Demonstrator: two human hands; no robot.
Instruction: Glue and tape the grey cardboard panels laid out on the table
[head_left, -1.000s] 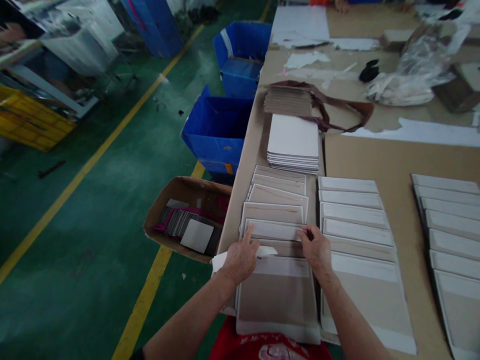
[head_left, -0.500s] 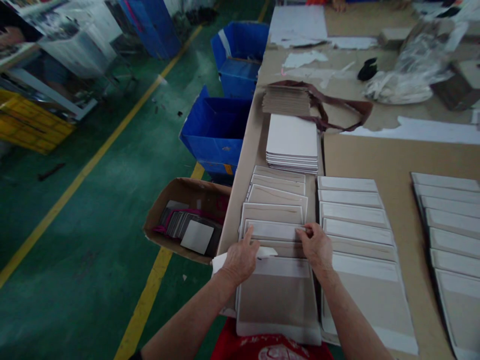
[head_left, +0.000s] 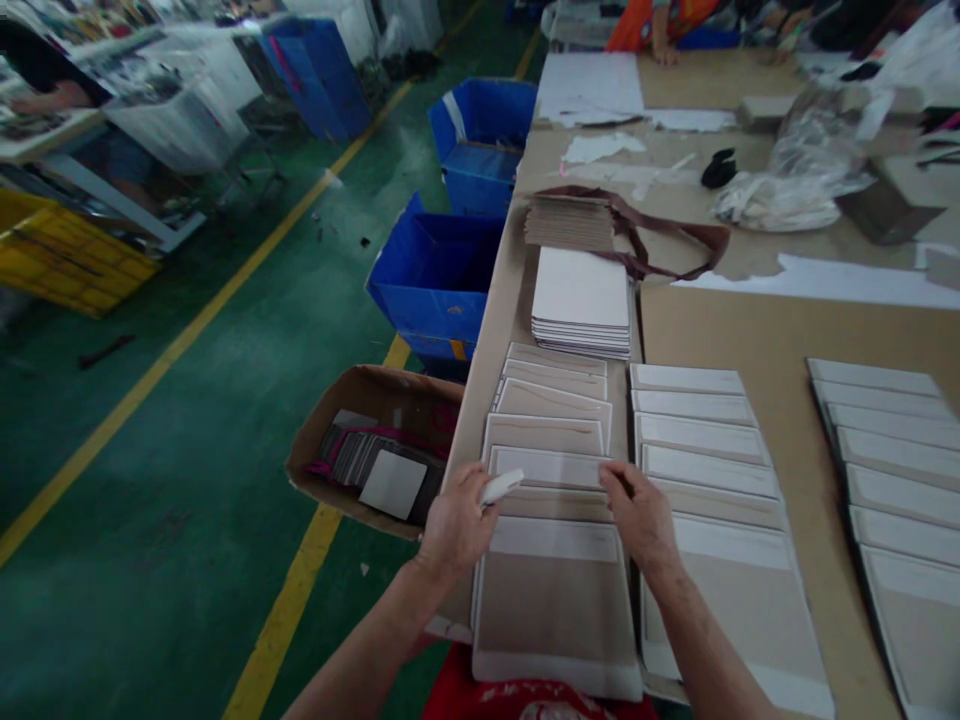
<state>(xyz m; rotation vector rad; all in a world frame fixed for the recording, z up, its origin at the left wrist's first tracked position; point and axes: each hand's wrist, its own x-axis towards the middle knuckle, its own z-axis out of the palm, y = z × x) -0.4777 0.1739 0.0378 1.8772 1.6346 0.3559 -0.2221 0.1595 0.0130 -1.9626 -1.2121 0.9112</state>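
Note:
My left hand (head_left: pixel 459 520) is closed around white paper-like strips (head_left: pixel 501 487), whose ends stick out past the thumb toward the panels. Fingers pinched, my right hand (head_left: pixel 641 515) hovers at the right edge of a panel with a white band (head_left: pixel 551 467); whether anything is between the fingertips is too small to tell. This panel belongs to an overlapping column of beige boards with pale rims. The front board (head_left: pixel 555 600) lies nearest my body, with a white band along its top. Farther up the column, several boards (head_left: pixel 551 398) show brownish lines.
A second overlapping column (head_left: pixel 731 600) lies to the right, and a third (head_left: pixel 911 610) beyond it. Stacked white boards (head_left: pixel 581 290) stand behind, beside a brown strap (head_left: pixel 697 240). A cardboard box (head_left: pixel 307 440) and blue bins (head_left: pixel 442 260) flank the table's left edge. A co-worker's arm (head_left: pixel 661 30) shows at the far end.
My left hand has lifted off the banded panel and drawn left, its strips now pointing up and right. My right hand has shifted slightly right. The camera view has tilted upward a little.

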